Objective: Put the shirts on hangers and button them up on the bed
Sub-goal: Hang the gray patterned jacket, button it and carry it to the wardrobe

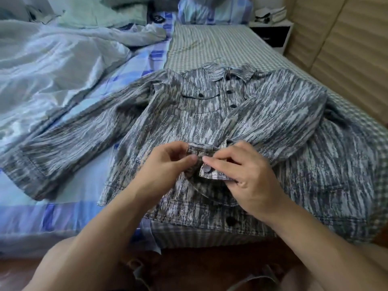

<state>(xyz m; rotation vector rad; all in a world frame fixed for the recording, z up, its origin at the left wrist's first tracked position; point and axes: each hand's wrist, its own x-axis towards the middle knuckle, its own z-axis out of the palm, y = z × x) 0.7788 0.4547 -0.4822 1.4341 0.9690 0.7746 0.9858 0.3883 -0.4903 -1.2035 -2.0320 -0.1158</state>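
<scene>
Grey-streaked shirt (210,127): lies flat, front up, on the bed (210,45), across the seam between the checked sheet (220,47) and the blue patchwork sheet (84,198).
Long axis: runs from hem to collar, the collar (228,73) pointing away from the person toward the head of the bed, the hem at the near edge.
Sleeves: the left one (69,139) stretches out to the left onto the blue sheet; the right one (279,114) folds back across the chest, its cuff (207,162) at the middle of the front.
Buttons: dark ones show down the placket near the collar (231,98), one on the chest pocket flap (201,94), one at the hem (231,221).
Left hand (168,166): fingers curled, thumb and forefinger pinching the left edge of the cuff.
Right hand (243,171): fingers curled round the cuff's other edge, fingertips beside a grey cuff button (207,169).
Hands: almost touching, both above the lower front of the shirt.
Hanger: cannot tell whether one is inside the shirt.
Surroundings: a pale rumpled quilt (48,59) lies at the left; pillows (214,11) sit at the far end; a dark nightstand (270,34) stands at the far right beside a slatted beige wall (346,49).
</scene>
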